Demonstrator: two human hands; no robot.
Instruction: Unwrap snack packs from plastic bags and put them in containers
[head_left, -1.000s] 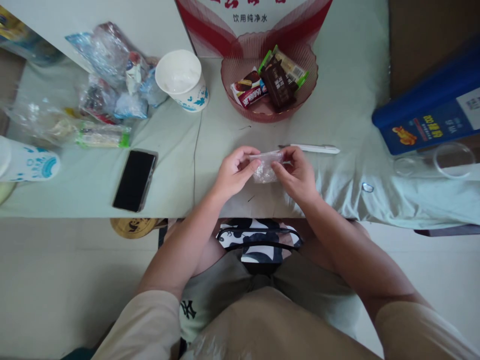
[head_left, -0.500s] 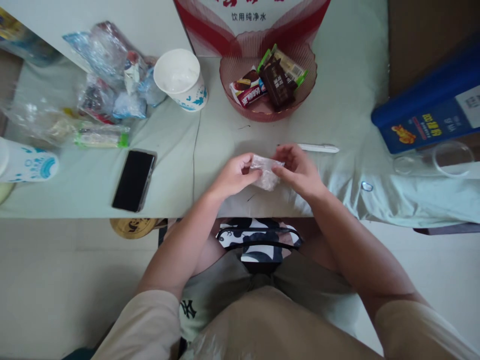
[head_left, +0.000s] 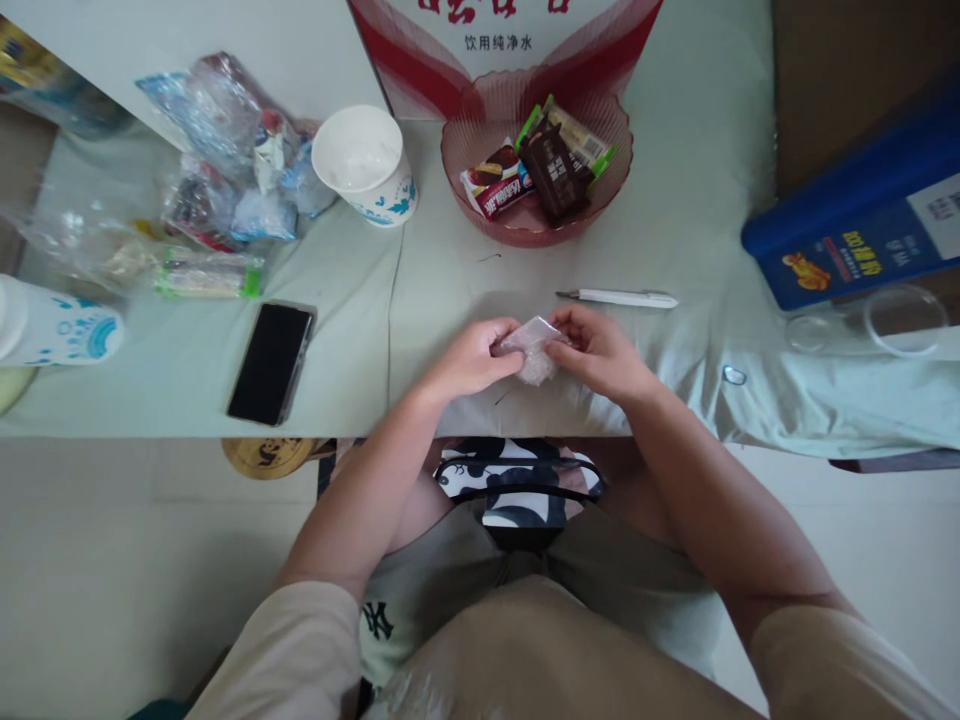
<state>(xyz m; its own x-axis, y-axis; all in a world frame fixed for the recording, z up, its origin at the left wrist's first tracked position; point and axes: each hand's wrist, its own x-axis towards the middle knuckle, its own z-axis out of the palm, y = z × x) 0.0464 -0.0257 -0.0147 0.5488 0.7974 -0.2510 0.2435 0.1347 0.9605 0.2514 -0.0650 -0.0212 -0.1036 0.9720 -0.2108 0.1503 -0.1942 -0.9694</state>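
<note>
From afar, I hold crinkled clear plastic (head_left: pixel 536 370) pinched by left grip (head_left: pixel 478 357) and right grip (head_left: pixel 600 352), over desk (head_left: pixel 345 400) near front edge; could tear should pulls turn uneven.

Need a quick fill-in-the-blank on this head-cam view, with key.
1. The left grip and right grip both hold the clear plastic packet; the one nearer the black phone is the ____ one.
2. The dark brown wrapped snack lies ____ the pinkish bowl, not beside it.
3. The container with yellow lettering at the right edge is mostly ____.

Missing words: left; inside; blue.
</note>
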